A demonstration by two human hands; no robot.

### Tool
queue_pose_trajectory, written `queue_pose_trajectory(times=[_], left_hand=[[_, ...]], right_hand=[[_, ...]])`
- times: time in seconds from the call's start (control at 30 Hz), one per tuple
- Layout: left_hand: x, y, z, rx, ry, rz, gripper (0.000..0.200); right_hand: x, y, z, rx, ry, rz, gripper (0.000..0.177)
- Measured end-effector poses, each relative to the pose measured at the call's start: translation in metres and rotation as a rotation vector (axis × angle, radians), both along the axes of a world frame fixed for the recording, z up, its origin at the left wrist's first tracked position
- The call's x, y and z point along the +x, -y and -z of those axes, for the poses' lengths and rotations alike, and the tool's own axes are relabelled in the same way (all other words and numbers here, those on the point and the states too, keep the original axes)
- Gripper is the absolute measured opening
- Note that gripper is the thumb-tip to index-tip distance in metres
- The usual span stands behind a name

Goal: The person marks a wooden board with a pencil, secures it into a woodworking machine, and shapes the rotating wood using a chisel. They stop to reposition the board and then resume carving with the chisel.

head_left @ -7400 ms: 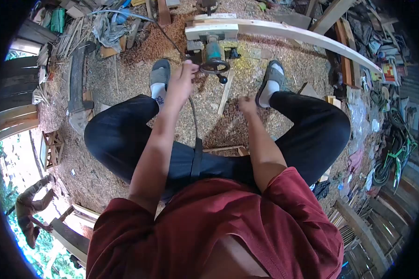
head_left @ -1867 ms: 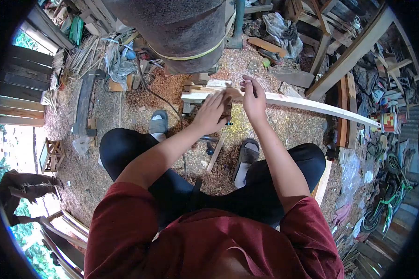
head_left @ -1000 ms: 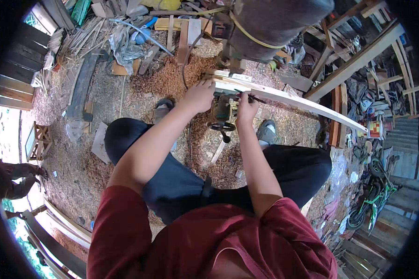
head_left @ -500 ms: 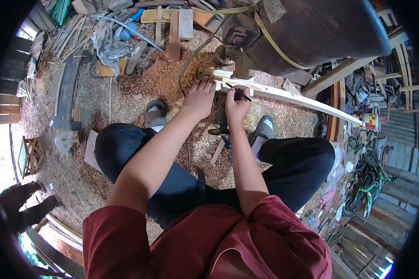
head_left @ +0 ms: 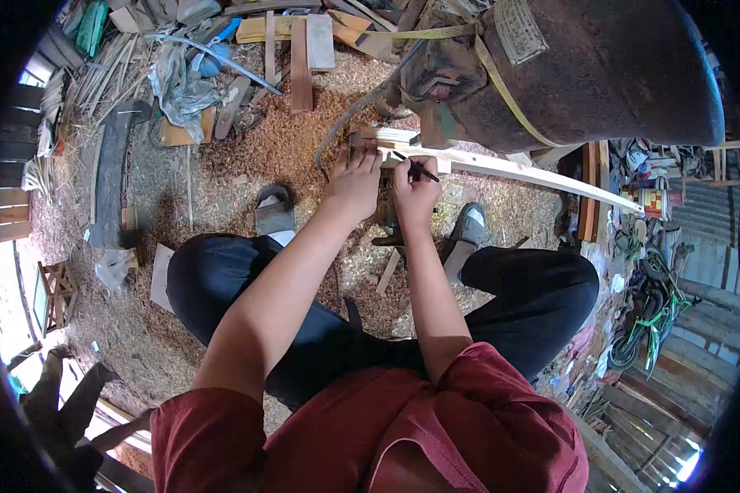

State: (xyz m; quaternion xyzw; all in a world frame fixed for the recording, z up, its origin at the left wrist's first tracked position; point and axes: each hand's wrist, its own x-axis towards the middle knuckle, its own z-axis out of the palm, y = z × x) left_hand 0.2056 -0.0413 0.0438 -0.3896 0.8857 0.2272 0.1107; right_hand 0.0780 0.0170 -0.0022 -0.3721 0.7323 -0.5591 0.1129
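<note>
A long pale wooden board [head_left: 543,174] stretches from in front of me toward the right. My left hand [head_left: 355,182] lies with its fingers stretched out over the left end of the wood. Just to its right, my right hand [head_left: 417,191] grips a dark slim pen [head_left: 422,170], whose tip points up and left at the board close to the left fingertips. Beyond the left fingers, a short piece of pale wood [head_left: 386,134] sits at the board's far side. What supports the wood is mostly hidden by my hands.
A large rusty metal body [head_left: 608,74] with a yellow strap [head_left: 501,82] looms just beyond the board. Wood shavings [head_left: 284,135] cover the ground. Offcuts [head_left: 302,66] and a plastic bag [head_left: 181,94] lie at the far left. A green motorbike [head_left: 654,320] stands at right.
The view has shifted slightly, so the rusty metal body appears lower and farther right. Both hands keep their places on the wood, the pen still in the right one.
</note>
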Motion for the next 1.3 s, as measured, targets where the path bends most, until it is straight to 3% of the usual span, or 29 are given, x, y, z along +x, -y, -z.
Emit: queue_pose_trajectory(times=[0.27,0.33,1.3], left_hand=[[-0.014,0.001,-0.004,-0.023,0.141,0.002,0.062],[-0.013,0.0,0.003,-0.05,0.132,0.003,0.062],[-0.017,-0.002,0.002,-0.062,0.141,-0.005,0.061]], right_hand=[[0.001,-0.001,-0.004,-0.009,0.05,-0.01,0.019],[0.0,-0.001,-0.003,0.011,-0.031,-0.002,0.019],[-0.005,-0.001,0.007,0.021,-0.003,-0.001,0.016]])
